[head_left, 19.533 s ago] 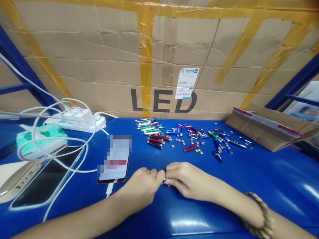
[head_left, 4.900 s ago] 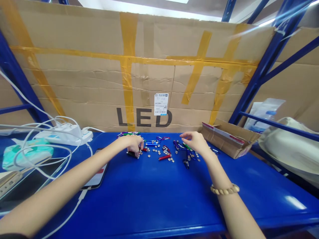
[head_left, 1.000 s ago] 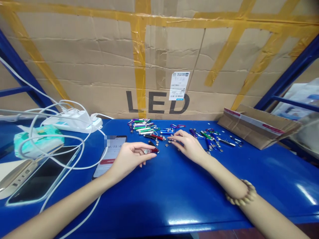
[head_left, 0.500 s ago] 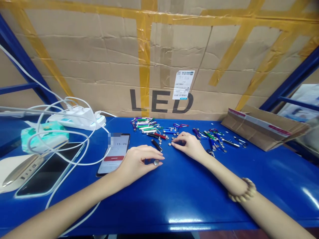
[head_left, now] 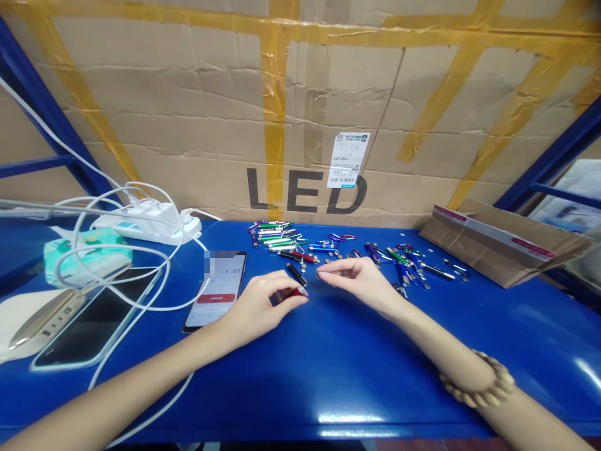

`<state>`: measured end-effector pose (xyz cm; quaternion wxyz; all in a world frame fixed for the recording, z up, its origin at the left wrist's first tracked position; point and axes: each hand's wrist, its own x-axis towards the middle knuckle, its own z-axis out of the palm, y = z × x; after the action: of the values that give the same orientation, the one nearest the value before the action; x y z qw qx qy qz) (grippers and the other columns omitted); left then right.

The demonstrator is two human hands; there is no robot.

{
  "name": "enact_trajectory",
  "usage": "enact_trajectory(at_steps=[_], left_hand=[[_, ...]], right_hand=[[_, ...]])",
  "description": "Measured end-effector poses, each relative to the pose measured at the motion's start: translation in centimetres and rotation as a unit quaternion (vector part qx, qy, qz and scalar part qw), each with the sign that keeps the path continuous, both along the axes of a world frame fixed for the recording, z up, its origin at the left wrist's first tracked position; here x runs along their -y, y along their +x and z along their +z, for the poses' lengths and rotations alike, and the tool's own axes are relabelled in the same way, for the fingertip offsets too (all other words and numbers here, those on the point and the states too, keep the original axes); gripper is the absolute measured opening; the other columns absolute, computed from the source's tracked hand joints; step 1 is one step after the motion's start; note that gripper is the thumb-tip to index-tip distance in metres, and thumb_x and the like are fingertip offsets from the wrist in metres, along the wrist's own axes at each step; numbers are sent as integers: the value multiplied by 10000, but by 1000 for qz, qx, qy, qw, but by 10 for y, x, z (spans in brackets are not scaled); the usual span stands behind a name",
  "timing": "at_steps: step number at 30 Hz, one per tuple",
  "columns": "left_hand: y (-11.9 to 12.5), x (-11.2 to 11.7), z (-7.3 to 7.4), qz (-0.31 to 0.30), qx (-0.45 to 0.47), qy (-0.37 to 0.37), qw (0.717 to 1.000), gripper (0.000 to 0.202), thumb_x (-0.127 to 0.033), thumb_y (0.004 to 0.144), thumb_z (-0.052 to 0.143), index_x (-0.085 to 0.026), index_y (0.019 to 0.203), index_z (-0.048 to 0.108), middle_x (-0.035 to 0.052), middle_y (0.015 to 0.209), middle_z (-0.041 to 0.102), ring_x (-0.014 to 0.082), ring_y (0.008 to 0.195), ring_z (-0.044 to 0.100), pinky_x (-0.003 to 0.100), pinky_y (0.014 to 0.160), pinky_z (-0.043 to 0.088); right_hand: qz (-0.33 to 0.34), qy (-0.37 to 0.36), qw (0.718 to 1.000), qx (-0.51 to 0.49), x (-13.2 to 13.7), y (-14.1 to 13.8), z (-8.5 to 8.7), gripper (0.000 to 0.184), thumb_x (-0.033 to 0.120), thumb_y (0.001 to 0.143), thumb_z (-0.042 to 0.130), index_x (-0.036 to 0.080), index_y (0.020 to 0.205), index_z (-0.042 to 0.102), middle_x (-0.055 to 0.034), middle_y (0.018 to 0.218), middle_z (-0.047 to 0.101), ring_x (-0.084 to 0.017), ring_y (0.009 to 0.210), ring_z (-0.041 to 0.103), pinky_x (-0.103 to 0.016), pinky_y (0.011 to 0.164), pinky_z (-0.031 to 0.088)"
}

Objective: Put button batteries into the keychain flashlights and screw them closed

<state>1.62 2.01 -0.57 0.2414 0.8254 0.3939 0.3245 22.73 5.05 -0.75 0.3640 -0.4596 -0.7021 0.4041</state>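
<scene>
My left hand [head_left: 265, 304] is closed around a small red flashlight tube [head_left: 296, 292]; most of the tube is hidden by my fingers, and a silvery end shows at the fingertips. To its right, my right hand [head_left: 364, 282] is raised a little over the blue table, thumb and forefinger pinched on a small button cell [head_left: 318, 274]. Just beyond my left hand lies a black tube [head_left: 296, 274]. Loose button cells [head_left: 330, 254] are scattered behind my fingertips, beside a red tube [head_left: 303, 257] and a blue tube [head_left: 322, 248].
Several mini flashlights [head_left: 276, 238] with carabiners are piled at the back; more parts [head_left: 404, 266] lie right, near an open cardboard box [head_left: 500, 244]. At left are a lit phone [head_left: 218, 291], a dark phone [head_left: 96, 319], white cables and a power strip [head_left: 145, 222].
My right hand has lifted from the table with a button cell and drawn slightly nearer. The tube in my left hand has turned, so its red side now shows.
</scene>
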Motion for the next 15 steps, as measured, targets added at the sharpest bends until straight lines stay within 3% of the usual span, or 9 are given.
enact_trajectory(at_steps=[3,5,15], left_hand=[[1,0,2,-12,9,-18,1000,136,-204,835,539,-162,793,661,27,796,654,138,700,602,226,647,469],[1,0,2,-19,5,-27,999,115,-206,834,551,-170,806,657,17,803,670,140,711,610,223,649,459],[-1,3,-5,-65,-32,15,997,150,-239,857,545,-192,861,687,15,759,651,137,677,603,207,639,441]], right_hand=[[24,-117,991,-63,13,-6,10,269,406,687,670,199,848,725,-43,831,699,-93,574,519,-214,499,389],[33,-157,984,-73,19,-9,14,238,406,685,673,197,784,731,-43,818,693,-74,547,471,-191,453,323],[68,-215,973,-52,26,-18,4,265,425,656,702,193,781,725,12,624,630,-51,485,374,-177,410,234]])
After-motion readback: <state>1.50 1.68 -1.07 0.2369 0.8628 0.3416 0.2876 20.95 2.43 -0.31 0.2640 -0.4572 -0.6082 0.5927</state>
